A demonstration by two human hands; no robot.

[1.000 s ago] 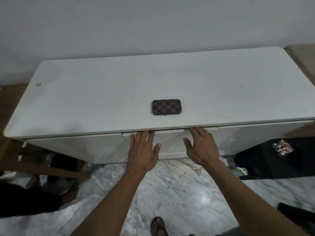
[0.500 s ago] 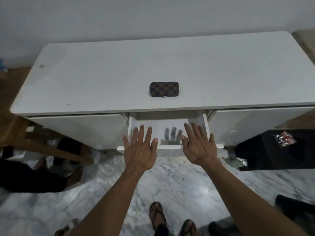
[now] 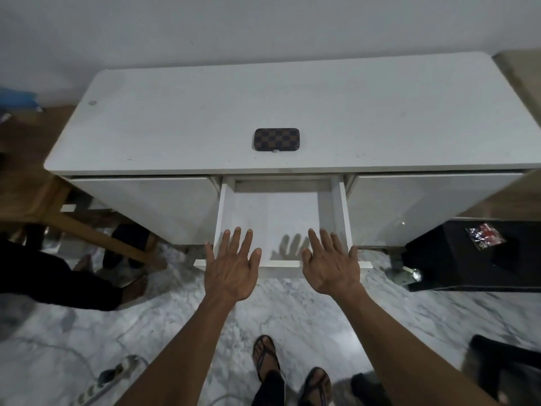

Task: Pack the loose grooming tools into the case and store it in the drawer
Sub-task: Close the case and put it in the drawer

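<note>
Both hands were spread flat, fingers apart and holding nothing: the left hand (image 3: 231, 268) and right hand (image 3: 330, 263) hovered at the front edge of the pulled-out drawer (image 3: 281, 218). Beyond their fingertips, the closed checkered case (image 3: 277, 139) lay on the white counter (image 3: 380, 118), well apart from both.

Both arms reach forward, nearly parallel, forearms bare. The left hand (image 3: 231, 266) is flat, palm down, fingers spread and pointing ahead, nothing in its grip. The right hand (image 3: 330, 263) mirrors it, palm down, fingers fanned, thumb turned inward, holding nothing.
</note>
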